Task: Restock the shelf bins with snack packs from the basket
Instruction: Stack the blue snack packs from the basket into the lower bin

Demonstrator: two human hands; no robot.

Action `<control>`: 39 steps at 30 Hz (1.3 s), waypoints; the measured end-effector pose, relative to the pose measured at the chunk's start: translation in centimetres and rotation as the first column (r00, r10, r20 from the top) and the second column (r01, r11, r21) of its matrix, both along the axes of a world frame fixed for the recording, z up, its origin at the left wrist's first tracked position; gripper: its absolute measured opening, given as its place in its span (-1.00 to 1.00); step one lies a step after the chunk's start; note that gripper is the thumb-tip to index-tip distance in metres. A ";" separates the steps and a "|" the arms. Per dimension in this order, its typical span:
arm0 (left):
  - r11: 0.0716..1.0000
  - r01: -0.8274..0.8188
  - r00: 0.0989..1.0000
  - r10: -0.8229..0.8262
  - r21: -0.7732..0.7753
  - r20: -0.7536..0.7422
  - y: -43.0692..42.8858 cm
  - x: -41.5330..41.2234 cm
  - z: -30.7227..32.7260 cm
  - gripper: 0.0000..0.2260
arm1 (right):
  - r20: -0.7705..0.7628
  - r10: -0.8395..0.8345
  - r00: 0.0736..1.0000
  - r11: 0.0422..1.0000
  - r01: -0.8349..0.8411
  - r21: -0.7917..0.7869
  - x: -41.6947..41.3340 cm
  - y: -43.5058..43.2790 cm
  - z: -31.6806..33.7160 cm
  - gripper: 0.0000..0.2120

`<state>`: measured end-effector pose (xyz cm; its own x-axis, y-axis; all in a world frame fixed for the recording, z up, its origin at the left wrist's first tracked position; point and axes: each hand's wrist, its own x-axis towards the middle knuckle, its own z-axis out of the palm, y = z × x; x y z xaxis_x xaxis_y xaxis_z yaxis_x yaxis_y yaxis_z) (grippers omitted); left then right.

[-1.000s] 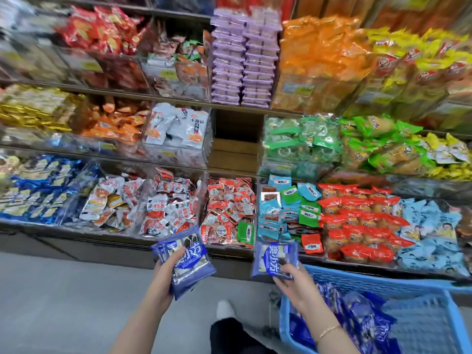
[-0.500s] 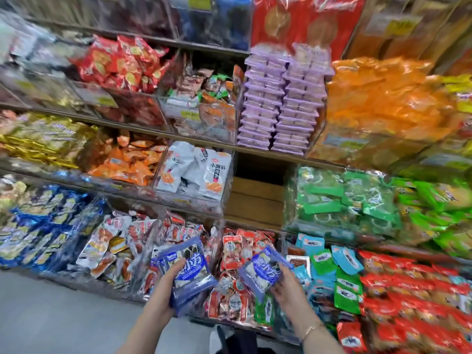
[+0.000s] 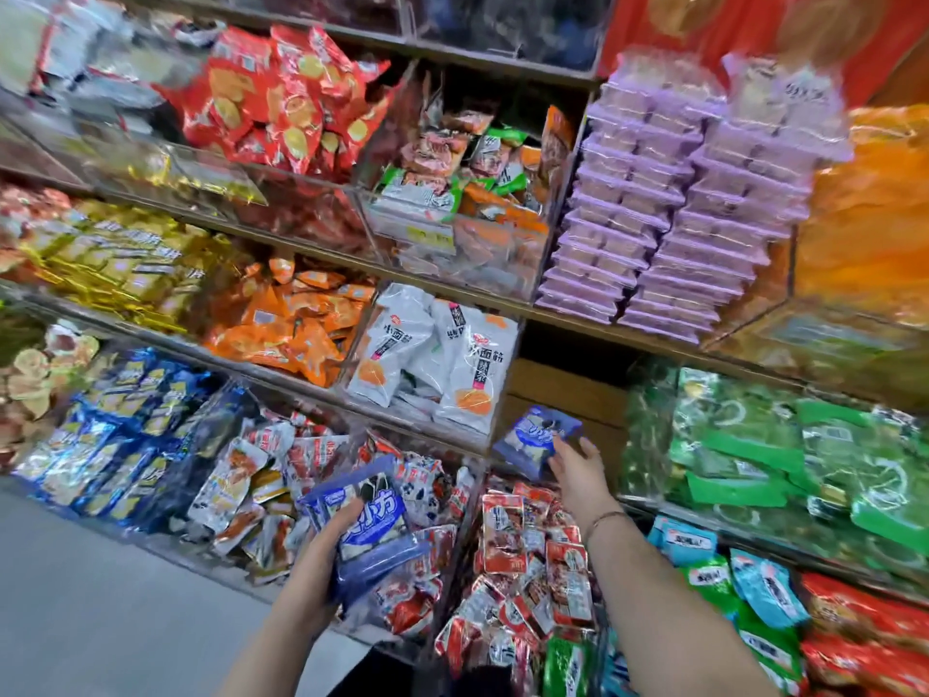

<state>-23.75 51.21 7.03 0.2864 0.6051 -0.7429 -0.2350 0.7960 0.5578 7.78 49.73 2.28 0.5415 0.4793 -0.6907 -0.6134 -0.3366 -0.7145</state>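
My left hand (image 3: pixel 321 555) grips a small stack of blue snack packs (image 3: pixel 369 525) in front of the lower bins. My right hand (image 3: pixel 578 470) holds one blue snack pack (image 3: pixel 535 437) up at the mouth of the empty middle-shelf bin (image 3: pixel 568 394), whose wooden back shows. That bin lies between the white-pack bin (image 3: pixel 432 359) and the green-pack bin (image 3: pixel 754 445). The basket is out of view.
Clear acrylic bins fill three shelf levels: red packs (image 3: pixel 286 98), purple stacks (image 3: pixel 668 203), orange packs (image 3: pixel 286 319), blue packs (image 3: pixel 125 425), red-and-white packs (image 3: pixel 528 555). Grey floor (image 3: pixel 100 596) lies at lower left.
My view rose and closed in on the shelves, and the blue basket dropped out of sight. My right hand lifted its pack up to the empty bin. My left hand kept its stack.
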 end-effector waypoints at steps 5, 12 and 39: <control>0.997 0.071 0.997 -0.070 0.013 -0.041 2.0 0.2 -0.3 -0.46 | 0.478 0.537 0.695 0.841 -0.399 -0.364 -1.1 -1.9 -0.9 -0.48; 0.995 0.100 0.993 -0.098 0.026 -0.059 3.3 0.6 -1.0 -0.61 | 0.492 0.854 0.168 0.507 -0.474 -0.719 -0.9 -0.3 -2.6 -0.38; 0.976 0.216 0.946 -0.202 0.029 -0.253 2.7 2.2 -0.8 0.16 | 0.383 0.650 0.656 0.743 -0.655 -0.139 -11.0 -3.9 4.4 -0.93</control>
<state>-21.57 53.89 6.20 0.2231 0.5936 -0.7732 0.0839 0.7786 0.6219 -3.27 45.85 6.68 0.3005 0.8180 -0.4905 0.0858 -0.5353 -0.8403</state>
